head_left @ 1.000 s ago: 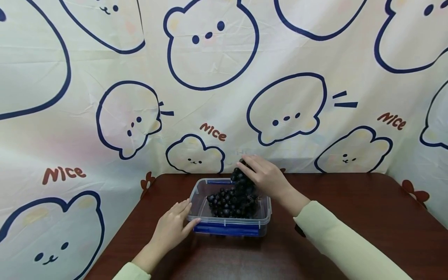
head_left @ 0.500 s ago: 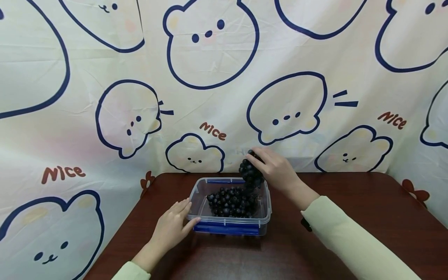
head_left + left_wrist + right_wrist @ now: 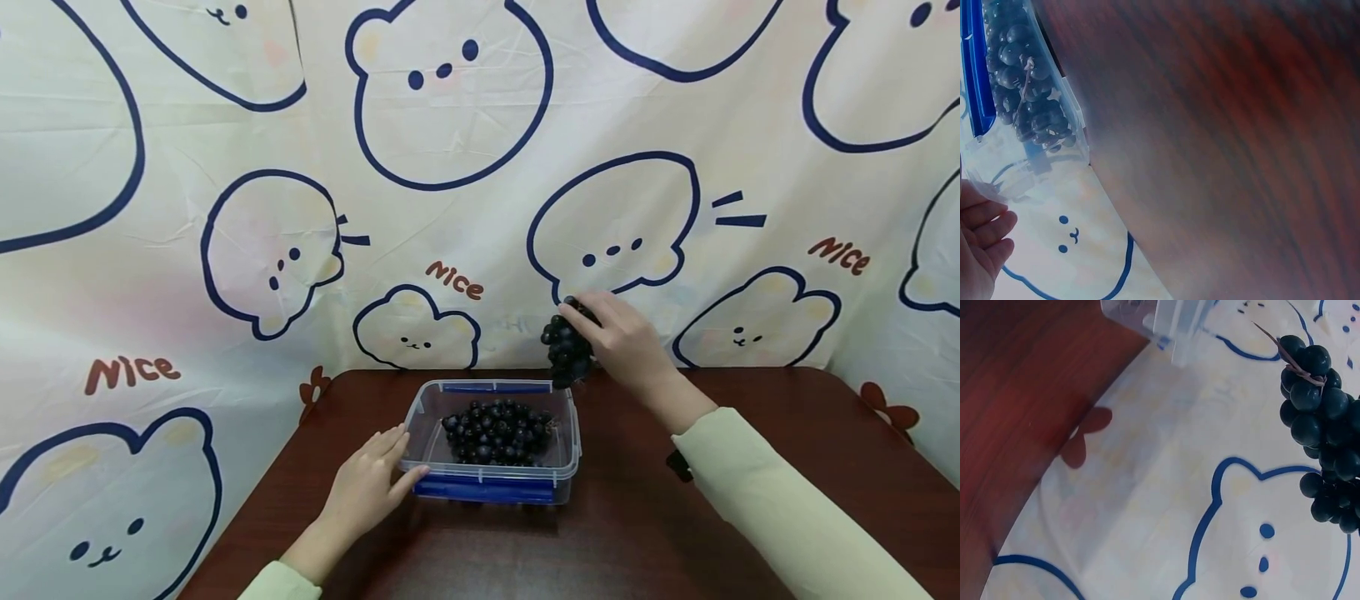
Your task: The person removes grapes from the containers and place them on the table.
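Observation:
My right hand [image 3: 618, 342] grips a bunch of dark grapes [image 3: 564, 348], raised above the far right corner of a clear plastic box [image 3: 491, 473] with blue clips. In the right wrist view, the held bunch of grapes [image 3: 1310, 428] shows a thin bare stem, while the gripping fingers are out of sight. More dark grapes [image 3: 495, 433] lie inside the box, seen also through its wall in the left wrist view. My left hand [image 3: 367, 482] rests against the box's near left corner, fingers along the side and thumb at the front edge.
The box stands on a dark brown wooden table [image 3: 750, 467]. Close behind the table hangs a pale cloth [image 3: 450, 233] printed with blue cartoon outlines, and it continues along both sides.
My right hand has lifted the bunch of grapes up and to the right, out of the box. The left hand and the box have stayed in place.

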Available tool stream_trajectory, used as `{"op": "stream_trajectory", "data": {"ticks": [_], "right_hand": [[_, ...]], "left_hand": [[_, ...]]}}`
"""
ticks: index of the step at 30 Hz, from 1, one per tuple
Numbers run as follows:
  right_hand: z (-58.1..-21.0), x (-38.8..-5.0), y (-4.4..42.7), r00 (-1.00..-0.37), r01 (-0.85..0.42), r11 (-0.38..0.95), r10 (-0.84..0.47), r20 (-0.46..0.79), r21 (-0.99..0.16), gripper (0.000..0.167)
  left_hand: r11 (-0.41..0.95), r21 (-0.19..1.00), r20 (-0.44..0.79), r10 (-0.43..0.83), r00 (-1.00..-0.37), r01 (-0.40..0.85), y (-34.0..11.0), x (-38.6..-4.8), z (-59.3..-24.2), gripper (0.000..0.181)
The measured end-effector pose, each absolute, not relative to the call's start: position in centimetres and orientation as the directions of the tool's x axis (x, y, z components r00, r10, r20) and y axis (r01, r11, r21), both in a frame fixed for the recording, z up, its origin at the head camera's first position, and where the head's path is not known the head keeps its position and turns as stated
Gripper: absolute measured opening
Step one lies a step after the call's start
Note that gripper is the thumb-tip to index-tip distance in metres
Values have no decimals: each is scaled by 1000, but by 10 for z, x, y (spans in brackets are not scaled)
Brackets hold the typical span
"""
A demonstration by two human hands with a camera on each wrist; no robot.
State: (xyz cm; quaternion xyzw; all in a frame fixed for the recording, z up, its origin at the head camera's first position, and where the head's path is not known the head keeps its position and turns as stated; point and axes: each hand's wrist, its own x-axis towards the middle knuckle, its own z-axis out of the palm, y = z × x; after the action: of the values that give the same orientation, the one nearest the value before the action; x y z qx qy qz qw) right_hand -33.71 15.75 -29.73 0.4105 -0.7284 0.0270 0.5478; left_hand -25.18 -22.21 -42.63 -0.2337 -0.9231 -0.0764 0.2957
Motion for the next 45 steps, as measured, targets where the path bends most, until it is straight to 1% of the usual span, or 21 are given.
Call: {"op": "stream_trajectory", "data": {"ticks": [6,17,23,30,35,42,45], "right_hand": [[-294,-340,175,-90,-597,698,-549,831,396,43],[-309,-348,202,-223,-552,760,-532,817,344,42],[-323,-356,210,-227,-539,770,-524,821,342,41],[-334,-365,213,-250,-524,786,-511,823,329,38],[-343,-371,213,-279,-517,797,-501,819,311,37],[-360,-382,211,-337,-496,820,-487,806,287,37],[-366,-385,210,-344,-500,820,-483,805,279,35]], "left_hand": [[881,1,582,384,-717,472,-223,-251,-426,58],[885,0,573,381,-726,465,-222,-251,-425,58],[884,8,574,379,-726,468,-221,-250,-425,58],[881,8,581,380,-719,473,-222,-250,-425,57],[880,12,584,380,-717,475,-222,-250,-425,58],[883,7,575,380,-725,469,-222,-250,-425,58],[882,10,577,379,-723,470,-222,-250,-425,58]]}}
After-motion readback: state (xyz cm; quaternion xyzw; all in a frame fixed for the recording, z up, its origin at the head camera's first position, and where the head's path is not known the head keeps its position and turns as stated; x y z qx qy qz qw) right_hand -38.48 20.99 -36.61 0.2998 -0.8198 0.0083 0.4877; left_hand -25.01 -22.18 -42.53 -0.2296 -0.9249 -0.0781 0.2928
